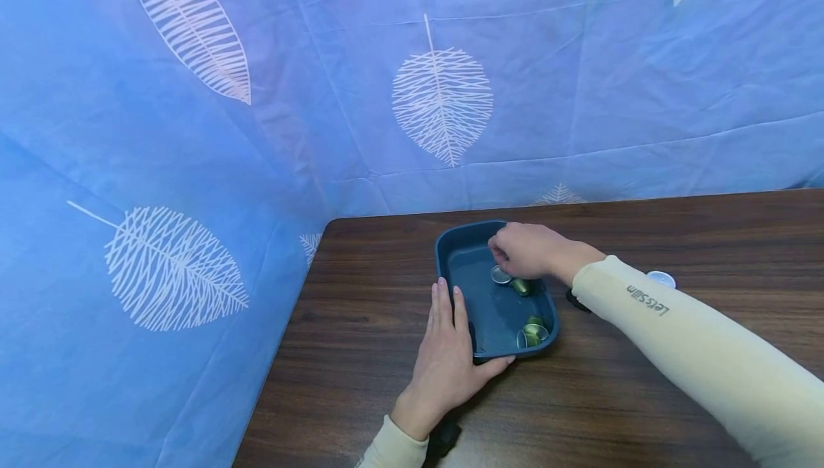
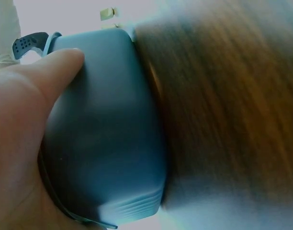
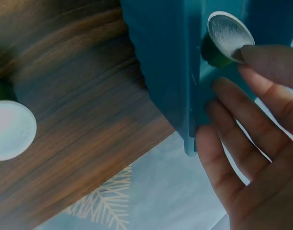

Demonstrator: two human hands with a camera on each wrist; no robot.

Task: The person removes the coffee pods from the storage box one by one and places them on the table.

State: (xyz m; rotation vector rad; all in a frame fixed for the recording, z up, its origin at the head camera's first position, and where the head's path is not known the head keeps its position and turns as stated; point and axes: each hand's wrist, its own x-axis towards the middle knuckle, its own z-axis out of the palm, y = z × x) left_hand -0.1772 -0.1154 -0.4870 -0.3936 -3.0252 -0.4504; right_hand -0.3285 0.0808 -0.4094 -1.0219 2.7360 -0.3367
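A dark blue tray (image 1: 479,318) with raised walls stands on the table. My left hand (image 1: 446,364) rests against its near left corner, straight fingers along the left wall and thumb along the near wall. Above the far right part of the tray, my right hand (image 1: 531,250) pinches a green coffee capsule (image 3: 228,38) with a silver lid by its rim, between thumb and index finger. Just below that hand are a silver-lidded capsule (image 1: 500,275) and a green one (image 1: 521,286); whether either is the pinched one, I cannot tell. More green capsules (image 1: 533,332) lie in the near right corner.
On the brown wooden table (image 1: 360,325), right of the tray, is another capsule (image 1: 661,280) with a pale lid, partly behind my right sleeve (image 1: 695,339). A blue cloth (image 1: 309,81) with white leaf prints hangs behind the table and along its left side.
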